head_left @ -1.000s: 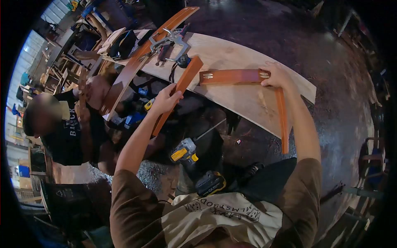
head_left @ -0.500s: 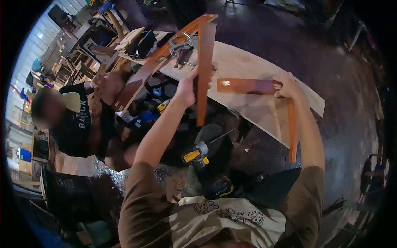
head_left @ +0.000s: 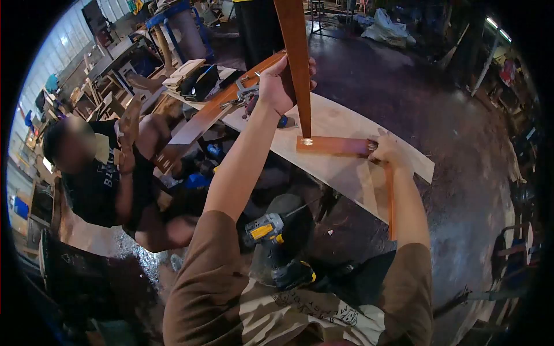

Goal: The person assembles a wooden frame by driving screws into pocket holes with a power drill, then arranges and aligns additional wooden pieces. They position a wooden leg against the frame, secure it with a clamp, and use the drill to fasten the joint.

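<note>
My left hand [head_left: 278,86] is wrapped around an orange-brown wooden frame piece [head_left: 300,75], held upright in front of me. Its lower end overlaps the left end of an L-shaped wooden piece [head_left: 339,146], where two pale spots show on the face. At the other end of that piece, my right hand [head_left: 390,150] grips the corner from which a second leg [head_left: 390,202] runs down toward me. Under both pieces lies a pale plywood board [head_left: 360,118]. A metal clamp [head_left: 248,92] sits just left of my left hand.
A yellow-and-grey cordless drill [head_left: 265,229] with a long bit rests by my legs. At left, a seated person [head_left: 109,173] holds a piece of wood [head_left: 130,118]. Another person's dark-clothed legs [head_left: 257,37] stand behind the board. Stacked wood [head_left: 184,72] lies at the board's far left.
My left hand has raised the upright frame piece and shifted right, bringing its lower end over the L-shaped piece's pale-spotted end. My right hand and its piece appear slightly lower and further left.
</note>
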`<state>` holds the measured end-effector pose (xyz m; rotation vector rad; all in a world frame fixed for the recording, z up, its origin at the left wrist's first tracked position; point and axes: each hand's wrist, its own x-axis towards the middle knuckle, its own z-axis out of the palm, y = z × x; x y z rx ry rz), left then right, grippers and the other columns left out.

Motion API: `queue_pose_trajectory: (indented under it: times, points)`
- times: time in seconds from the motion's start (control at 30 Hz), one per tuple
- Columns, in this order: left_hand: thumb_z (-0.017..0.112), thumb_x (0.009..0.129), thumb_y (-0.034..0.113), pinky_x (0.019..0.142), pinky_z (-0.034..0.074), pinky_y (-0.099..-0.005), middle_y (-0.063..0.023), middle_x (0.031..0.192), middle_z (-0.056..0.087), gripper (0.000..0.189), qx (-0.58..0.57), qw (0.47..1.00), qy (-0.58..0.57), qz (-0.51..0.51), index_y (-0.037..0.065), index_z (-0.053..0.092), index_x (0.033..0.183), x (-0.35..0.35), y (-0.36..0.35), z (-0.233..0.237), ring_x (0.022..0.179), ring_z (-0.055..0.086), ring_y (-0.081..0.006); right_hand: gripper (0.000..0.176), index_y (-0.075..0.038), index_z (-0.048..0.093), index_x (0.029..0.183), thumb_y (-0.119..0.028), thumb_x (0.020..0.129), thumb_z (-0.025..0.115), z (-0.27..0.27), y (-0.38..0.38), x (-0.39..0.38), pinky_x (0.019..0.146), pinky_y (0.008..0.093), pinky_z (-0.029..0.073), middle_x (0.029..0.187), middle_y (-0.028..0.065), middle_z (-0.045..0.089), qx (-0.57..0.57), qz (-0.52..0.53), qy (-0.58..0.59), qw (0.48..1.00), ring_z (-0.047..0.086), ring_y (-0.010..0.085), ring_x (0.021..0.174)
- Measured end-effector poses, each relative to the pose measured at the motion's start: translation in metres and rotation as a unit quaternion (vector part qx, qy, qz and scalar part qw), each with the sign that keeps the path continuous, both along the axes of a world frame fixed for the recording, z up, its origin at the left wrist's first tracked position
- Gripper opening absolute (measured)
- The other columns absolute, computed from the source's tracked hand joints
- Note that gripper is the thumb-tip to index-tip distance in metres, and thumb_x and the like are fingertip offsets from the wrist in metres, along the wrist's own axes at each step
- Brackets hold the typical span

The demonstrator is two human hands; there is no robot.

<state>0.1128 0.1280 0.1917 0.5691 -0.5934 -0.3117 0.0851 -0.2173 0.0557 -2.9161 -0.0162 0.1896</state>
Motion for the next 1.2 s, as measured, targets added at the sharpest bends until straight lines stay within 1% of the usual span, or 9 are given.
queue_pose_trajectory:
  times: [0.03, 0.37, 0.43, 0.57, 0.63, 0.73, 1.07, 1.17, 1.2]
  points:
    - [0.048, 0.102, 0.032, 0.085, 0.052, -0.049, -0.0146, 0.116, 0.066, 0.041, 0.001, 1.0, 0.007, 0.006, 0.004, 0.059, 0.128, 0.0, 0.001, 0.001, 0.102, 0.062, -0.0312, 0.085, -0.031, 0.057, 0.14, -0.022, 0.061, 0.086, -0.001, 0.001, 0.001, 0.114, 0.05, 0.04, 0.165, 0.0061, 0.024, -0.024, -0.017, 0.018, 0.999, 0.029, 0.035, 0.149]
    - [0.05, 0.1, 0.031, 0.085, 0.052, -0.0485, -0.0147, 0.117, 0.066, 0.04, 0.008, 0.999, 0.016, 0.038, 0.003, 0.06, 0.127, 0.007, 0.005, 0.007, 0.101, 0.063, -0.0306, 0.087, -0.033, 0.058, 0.139, -0.025, 0.059, 0.089, -0.007, 0.0, 0.009, 0.113, 0.0518, 0.04, 0.165, 0.0056, 0.025, -0.047, 0.006, 0.01, 0.999, 0.03, 0.0335, 0.149]
    - [0.05, 0.099, 0.031, 0.085, 0.052, -0.0484, -0.0149, 0.117, 0.066, 0.04, 0.008, 0.999, 0.009, 0.042, 0.003, 0.06, 0.127, 0.01, 0.005, 0.008, 0.1, 0.063, -0.0301, 0.086, -0.023, 0.064, 0.134, -0.024, 0.051, 0.088, -0.013, -0.005, 0.011, 0.115, 0.0466, 0.039, 0.159, 0.0179, 0.033, -0.001, 0.027, -0.028, 0.999, 0.032, 0.0464, 0.144]
    - [0.048, 0.1, 0.031, 0.086, 0.052, -0.0476, -0.0153, 0.116, 0.066, 0.04, 0.008, 1.0, -0.008, 0.029, 0.002, 0.06, 0.125, 0.015, 0.009, 0.008, 0.1, 0.063, -0.0285, 0.084, -0.022, 0.066, 0.132, -0.024, 0.051, 0.087, -0.016, -0.007, 0.013, 0.114, 0.0458, 0.04, 0.158, 0.0189, 0.035, 0.007, 0.044, -0.033, 0.998, 0.036, 0.0467, 0.141]
    - [0.047, 0.1, 0.031, 0.086, 0.052, -0.0473, -0.015, 0.115, 0.066, 0.041, 0.02, 0.999, -0.002, 0.043, 0.002, 0.06, 0.126, 0.014, 0.008, 0.01, 0.1, 0.063, -0.0278, 0.08, -0.03, 0.064, 0.134, -0.024, 0.058, 0.09, -0.008, 0.0, 0.009, 0.112, 0.0509, 0.041, 0.162, 0.0082, 0.03, -0.05, 0.02, -0.006, 0.999, 0.035, 0.0355, 0.145]
    - [0.045, 0.101, 0.031, 0.086, 0.052, -0.0468, -0.0146, 0.115, 0.066, 0.041, 0.031, 0.998, 0.004, 0.055, 0.001, 0.06, 0.126, 0.016, 0.008, 0.01, 0.1, 0.063, -0.0266, 0.08, -0.02, 0.068, 0.128, -0.027, 0.051, 0.09, -0.013, -0.003, 0.01, 0.114, 0.0458, 0.04, 0.152, 0.0191, 0.043, -0.026, 0.052, -0.048, 0.997, 0.044, 0.0444, 0.136]
    - [0.047, 0.101, 0.03, 0.085, 0.052, -0.0486, -0.0146, 0.116, 0.065, 0.041, 0.027, 0.998, -0.01, 0.057, 0.002, 0.061, 0.126, 0.017, 0.007, 0.013, 0.103, 0.064, -0.0269, 0.085, -0.023, 0.065, 0.132, -0.025, 0.051, 0.091, -0.016, -0.007, 0.015, 0.114, 0.0438, 0.04, 0.152, 0.0178, 0.042, 0.007, 0.06, -0.04, 0.997, 0.044, 0.0418, 0.136]
    - [0.047, 0.101, 0.03, 0.084, 0.053, -0.049, -0.0146, 0.116, 0.066, 0.04, 0.017, 0.999, -0.016, 0.037, 0.002, 0.061, 0.127, 0.016, 0.01, 0.013, 0.104, 0.064, -0.0272, 0.086, -0.023, 0.066, 0.131, -0.025, 0.05, 0.091, -0.012, -0.005, 0.012, 0.11, 0.0449, 0.044, 0.151, 0.0166, 0.044, 0.026, 0.049, -0.006, 0.998, 0.046, 0.0406, 0.134]
    - [0.047, 0.101, 0.03, 0.084, 0.053, -0.049, -0.0146, 0.116, 0.066, 0.04, 0.017, 0.999, -0.016, 0.037, 0.002, 0.061, 0.127, 0.016, 0.011, 0.013, 0.104, 0.064, -0.0272, 0.082, -0.024, 0.066, 0.131, -0.024, 0.052, 0.091, -0.013, -0.004, 0.011, 0.104, 0.0444, 0.049, 0.145, 0.0132, 0.05, 0.008, 0.05, -0.026, 0.998, 0.055, 0.0374, 0.124]
